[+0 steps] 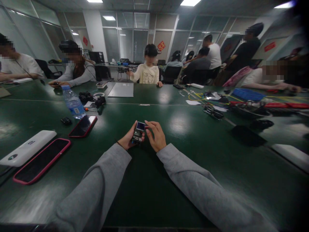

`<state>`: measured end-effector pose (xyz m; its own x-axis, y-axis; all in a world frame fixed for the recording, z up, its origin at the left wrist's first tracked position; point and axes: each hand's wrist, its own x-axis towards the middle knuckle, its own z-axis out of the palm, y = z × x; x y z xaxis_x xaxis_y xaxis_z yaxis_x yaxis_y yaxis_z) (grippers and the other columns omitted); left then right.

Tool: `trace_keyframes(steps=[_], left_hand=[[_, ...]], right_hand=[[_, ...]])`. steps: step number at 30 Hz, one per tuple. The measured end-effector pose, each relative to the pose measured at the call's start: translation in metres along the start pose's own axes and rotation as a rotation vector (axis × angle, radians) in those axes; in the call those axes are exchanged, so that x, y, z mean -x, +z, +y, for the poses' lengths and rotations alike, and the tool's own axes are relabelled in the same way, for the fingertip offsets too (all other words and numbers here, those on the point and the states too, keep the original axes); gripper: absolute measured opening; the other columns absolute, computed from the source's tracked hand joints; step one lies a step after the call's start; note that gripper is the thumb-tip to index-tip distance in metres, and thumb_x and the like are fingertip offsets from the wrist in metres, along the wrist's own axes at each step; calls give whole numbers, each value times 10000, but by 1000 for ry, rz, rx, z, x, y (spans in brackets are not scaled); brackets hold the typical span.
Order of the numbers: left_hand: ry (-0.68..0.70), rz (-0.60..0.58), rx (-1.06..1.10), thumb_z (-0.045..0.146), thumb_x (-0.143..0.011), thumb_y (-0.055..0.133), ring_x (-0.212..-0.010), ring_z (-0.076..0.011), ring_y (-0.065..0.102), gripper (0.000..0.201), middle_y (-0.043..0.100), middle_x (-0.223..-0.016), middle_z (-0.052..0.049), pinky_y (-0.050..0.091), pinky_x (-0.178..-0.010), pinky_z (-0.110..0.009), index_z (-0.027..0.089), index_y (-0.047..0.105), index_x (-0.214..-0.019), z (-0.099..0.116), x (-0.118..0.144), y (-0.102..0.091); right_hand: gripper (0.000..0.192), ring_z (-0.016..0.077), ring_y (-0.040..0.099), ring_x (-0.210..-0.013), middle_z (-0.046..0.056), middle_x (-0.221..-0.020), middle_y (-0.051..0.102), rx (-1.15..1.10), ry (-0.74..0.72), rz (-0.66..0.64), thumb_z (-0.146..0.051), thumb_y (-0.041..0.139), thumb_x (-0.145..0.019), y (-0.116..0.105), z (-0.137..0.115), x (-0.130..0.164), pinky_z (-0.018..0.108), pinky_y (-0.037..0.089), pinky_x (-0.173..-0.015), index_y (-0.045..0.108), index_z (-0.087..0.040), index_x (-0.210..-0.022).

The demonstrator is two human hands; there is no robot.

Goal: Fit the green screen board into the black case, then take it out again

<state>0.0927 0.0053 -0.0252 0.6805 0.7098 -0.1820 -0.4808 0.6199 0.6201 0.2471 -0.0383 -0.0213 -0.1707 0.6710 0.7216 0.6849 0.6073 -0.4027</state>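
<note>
The person's left hand (129, 138) is clasping a small circuit board (137, 135) with a screen (141, 126), its grip closed about the board's sides, and is holding it over the table (137, 193). The right hand (156, 135) is curling its fingers beside the screen's right edge (whether its grip is pinching anything, one cannot tell). Off to the left, a water bottle (73, 102) is standing and a red-cased phone (83, 126) is lying just beside it.

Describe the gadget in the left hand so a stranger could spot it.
Find the big green table, then the grey sleeves reaching over it. The gadget sits in the left hand, beside the right hand. Unlike the red-edged phones lying flat, it is held and has a small pale-framed screen.
</note>
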Motion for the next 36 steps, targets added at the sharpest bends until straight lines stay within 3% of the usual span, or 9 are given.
trace_keyframes(steps=[4,8,10,18,25,36], left_hand=[[-10,35,26,575,-822,420,-508,-120,581,499,588,-606,-52,496,-491,-226,104,577,-878,1,0,1],[-16,-7,20,585,-828,392,-481,-113,567,556,578,-587,-42,482,-469,-216,83,580,-977,0,2,4],[-24,-8,-11,586,-826,395,-470,-116,564,566,583,-588,-44,485,-467,-226,78,578,-993,0,3,5],[-12,44,-93,582,-834,380,-469,-129,573,535,590,-581,-50,489,-475,-246,89,584,-874,1,5,8],[-19,-19,-82,590,-828,388,-472,-124,570,586,581,-577,-30,474,-466,-233,82,562,-1062,0,4,4],[-39,-30,-94,589,-844,344,-452,-120,558,619,578,-562,-34,464,-452,-225,62,554,-1089,1,6,8]], right_hand=[[343,178,472,-1050,72,-1176,446,14,-19,-25,-291,401,-907,-1,0,0,368,441,-893,497,-268,-1235],[447,186,459,-1082,75,-1169,455,-3,-14,-2,-318,454,-886,1,1,-1,386,428,-926,394,-264,-1326],[443,189,461,-1082,74,-1165,455,-6,-11,10,-336,479,-875,3,3,-2,389,430,-926,417,-266,-1308],[350,177,479,-1054,63,-1127,475,-6,12,2,-319,432,-903,5,7,-1,374,436,-913,490,-278,-1245],[401,184,475,-1073,59,-1127,482,-35,20,32,-373,538,-844,4,6,-1,370,431,-925,497,-265,-1227],[353,187,486,-1067,65,-1113,498,-39,27,44,-376,500,-862,3,3,-1,371,438,-916,509,-245,-1189]])
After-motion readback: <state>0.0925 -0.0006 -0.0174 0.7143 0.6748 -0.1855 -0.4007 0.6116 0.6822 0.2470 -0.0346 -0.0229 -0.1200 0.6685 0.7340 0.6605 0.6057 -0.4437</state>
